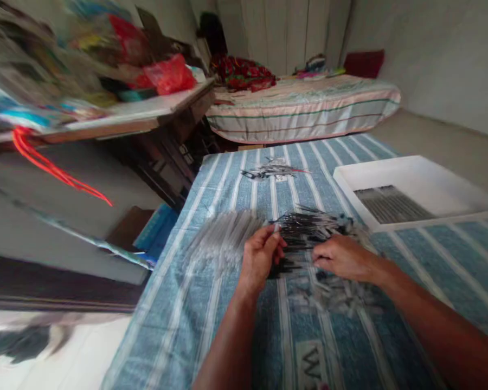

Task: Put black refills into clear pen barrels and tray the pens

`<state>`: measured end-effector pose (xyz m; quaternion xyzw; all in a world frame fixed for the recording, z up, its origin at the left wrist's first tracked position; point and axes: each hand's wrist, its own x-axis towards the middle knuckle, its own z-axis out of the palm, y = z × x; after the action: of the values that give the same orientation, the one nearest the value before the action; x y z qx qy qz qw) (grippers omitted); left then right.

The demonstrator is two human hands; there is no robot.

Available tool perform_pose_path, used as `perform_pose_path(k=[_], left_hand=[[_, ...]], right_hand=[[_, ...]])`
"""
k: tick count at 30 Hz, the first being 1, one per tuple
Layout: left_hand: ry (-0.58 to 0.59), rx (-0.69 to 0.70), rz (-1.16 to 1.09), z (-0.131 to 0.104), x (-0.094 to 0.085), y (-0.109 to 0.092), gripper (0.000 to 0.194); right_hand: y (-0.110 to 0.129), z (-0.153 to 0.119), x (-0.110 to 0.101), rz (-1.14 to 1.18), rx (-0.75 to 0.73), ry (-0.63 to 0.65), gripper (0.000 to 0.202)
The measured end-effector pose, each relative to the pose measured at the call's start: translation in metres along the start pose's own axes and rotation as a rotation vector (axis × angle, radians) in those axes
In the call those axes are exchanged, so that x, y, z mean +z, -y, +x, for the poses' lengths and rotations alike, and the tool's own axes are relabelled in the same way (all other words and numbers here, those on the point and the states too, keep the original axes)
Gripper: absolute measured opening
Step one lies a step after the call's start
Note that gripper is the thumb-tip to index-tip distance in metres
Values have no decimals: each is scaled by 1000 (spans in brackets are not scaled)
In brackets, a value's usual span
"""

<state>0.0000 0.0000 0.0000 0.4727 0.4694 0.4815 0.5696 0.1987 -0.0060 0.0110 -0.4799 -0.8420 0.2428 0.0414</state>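
My left hand (pixel 262 254) is closed in a pinch at the left end of a heap of thin black sticks (pixel 305 225), which look like pen refills. Whatever lies between its fingertips is too blurred to name. My right hand (pixel 341 257) is also closed, with the fingers curled at the near right side of that heap; what they hold is hidden. Left of my left hand lies a pile of clear, whitish tubes (pixel 223 238), roughly parallel. Small clear and dark pieces (pixel 337 295) are scattered below my right hand, blurred.
A white open box (pixel 443 187) holds rows of slim grey sticks (pixel 392 203) at the right. Farther back on the striped cloth (pixel 179 325) lies a small loose bunch of sticks (pixel 272 170). A cluttered table (pixel 146 119) stands left; a bed (pixel 309 108) stands behind.
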Motion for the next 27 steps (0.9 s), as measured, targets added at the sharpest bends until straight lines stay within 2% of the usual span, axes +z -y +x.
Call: perform_pose_path(k=[6, 15, 21, 27], left_hand=[[21, -40, -53, 0, 2, 2, 20], [51, -108, -68, -1, 2, 2, 22], [67, -101, -36, -1, 1, 2, 18], [43, -92, 10, -1, -2, -1, 18]], right_hand=[[-7, -5, 6, -14, 24, 49, 14], [1, -8, 8, -69, 24, 46, 11], [8, -1, 14, -206, 69, -10, 19], [19, 6, 20, -369, 43, 26, 24]])
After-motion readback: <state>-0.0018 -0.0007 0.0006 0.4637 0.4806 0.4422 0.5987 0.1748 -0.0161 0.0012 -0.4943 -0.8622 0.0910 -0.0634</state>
